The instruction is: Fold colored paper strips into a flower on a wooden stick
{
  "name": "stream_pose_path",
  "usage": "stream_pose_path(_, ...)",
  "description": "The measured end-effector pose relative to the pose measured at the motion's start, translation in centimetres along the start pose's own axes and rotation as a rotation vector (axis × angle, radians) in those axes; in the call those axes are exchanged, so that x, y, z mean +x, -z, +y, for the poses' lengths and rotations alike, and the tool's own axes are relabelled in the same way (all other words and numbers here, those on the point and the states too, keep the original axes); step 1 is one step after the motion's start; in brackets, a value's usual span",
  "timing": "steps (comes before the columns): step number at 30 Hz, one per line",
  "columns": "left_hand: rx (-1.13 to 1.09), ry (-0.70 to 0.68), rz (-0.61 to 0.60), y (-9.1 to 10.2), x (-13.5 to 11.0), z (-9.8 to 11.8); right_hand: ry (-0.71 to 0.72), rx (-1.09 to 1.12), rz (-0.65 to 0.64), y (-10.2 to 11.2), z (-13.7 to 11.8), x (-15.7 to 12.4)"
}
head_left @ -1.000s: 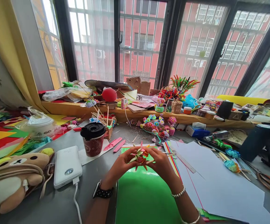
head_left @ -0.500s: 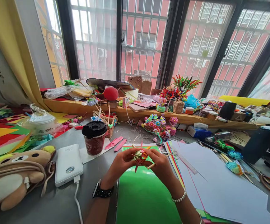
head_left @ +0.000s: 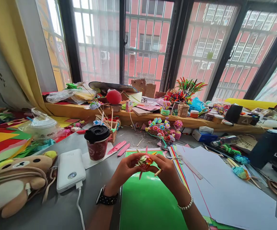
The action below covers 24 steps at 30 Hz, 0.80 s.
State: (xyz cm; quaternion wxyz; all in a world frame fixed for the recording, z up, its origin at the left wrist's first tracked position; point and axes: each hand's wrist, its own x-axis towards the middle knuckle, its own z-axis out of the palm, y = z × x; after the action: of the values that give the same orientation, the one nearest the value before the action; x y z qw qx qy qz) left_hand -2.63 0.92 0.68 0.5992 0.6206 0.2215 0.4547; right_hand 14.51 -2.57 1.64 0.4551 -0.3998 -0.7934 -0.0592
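Both my hands meet above a green sheet (head_left: pixel 148 201) on the grey table. Between them is a small folded paper flower (head_left: pixel 144 161) with red, yellow and green petals on a thin wooden stick. My left hand (head_left: pixel 126 171), with a black watch on its wrist, pinches the flower from the left. From the right, my right hand (head_left: pixel 167 171), with a bead bracelet, closes its fingers on the flower and the stick, whose end pokes out below the fingers.
A lidded coffee cup (head_left: pixel 96 142) and a white power bank (head_left: pixel 71 169) with a cable lie left of my hands, beside a plush bear (head_left: pixel 14 182). White sheets (head_left: pixel 224 188) and coloured strips lie right. Paper flowers (head_left: pixel 161 129), sticks and craft clutter fill the window ledge.
My hands have shifted slightly while turning the paper flower; the stick end now shows lower under my right fingers. The view has tilted a little.
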Motion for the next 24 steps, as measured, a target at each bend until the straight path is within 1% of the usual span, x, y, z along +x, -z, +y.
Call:
stream_pose_path(3,-0.019,0.004,-0.017,0.03,0.02,0.02,-0.013,0.019,0.013,-0.12,-0.04,-0.06)
stream_pose_path(6,-0.036,0.043,-0.046,0.11,-0.02,0.08,-0.007,0.029,0.021,-0.31,0.05,-0.12)
stream_pose_path(10,-0.044,0.082,-0.084,0.1,-0.13,0.25,-0.014,0.048,-0.006,-0.25,0.08,-0.11)
stream_pose_path(14,-0.022,0.045,-0.094,0.01,-0.05,0.42,-0.05,0.063,-0.055,0.2,-0.05,0.04)
stream_pose_path(19,0.009,0.013,-0.078,0.12,0.03,0.37,-0.13,0.104,-0.179,0.3,-0.2,0.14)
stream_pose_path(21,0.017,-0.002,-0.059,0.14,0.02,0.27,-0.136,0.099,-0.193,-0.01,-0.15,0.09)
stream_pose_path(24,0.03,-0.011,-0.038,0.08,0.03,0.14,-0.159,0.083,-0.156,-0.38,-0.02,0.04)
